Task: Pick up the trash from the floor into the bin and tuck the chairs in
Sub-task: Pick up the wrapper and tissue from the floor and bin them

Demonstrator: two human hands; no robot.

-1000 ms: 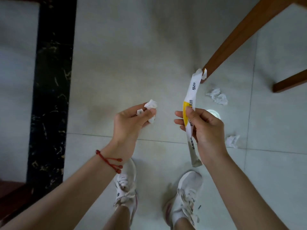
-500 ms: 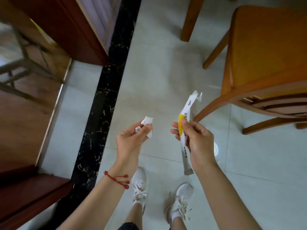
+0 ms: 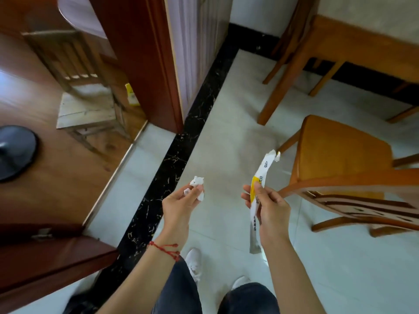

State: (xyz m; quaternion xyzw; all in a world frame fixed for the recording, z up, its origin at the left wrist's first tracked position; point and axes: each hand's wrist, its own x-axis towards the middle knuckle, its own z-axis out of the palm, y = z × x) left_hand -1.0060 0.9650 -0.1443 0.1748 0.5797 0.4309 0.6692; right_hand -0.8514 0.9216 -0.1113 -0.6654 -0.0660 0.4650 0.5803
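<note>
My left hand (image 3: 181,203) pinches a small crumpled white tissue (image 3: 196,182) between thumb and fingers. A long white and yellow wrapper (image 3: 260,175) stands nearly upright in my right hand (image 3: 268,206), its lower end hanging below the palm. Just to the right of that hand is an orange wooden chair (image 3: 340,155), pulled out from the wooden table (image 3: 353,41) at the upper right. No bin shows in the view.
A black marble strip (image 3: 181,146) crosses the pale tile floor (image 3: 226,132). To the left, a red-brown door frame (image 3: 140,64) opens onto a wood-floored room with another chair (image 3: 74,71) and a dark round fan base (image 3: 15,152). My shoes (image 3: 195,261) are below.
The view has lifted from the floor to the doorway, table and chair. The loose tissues by the chair leg have left the view. Both hands keep their hold.
</note>
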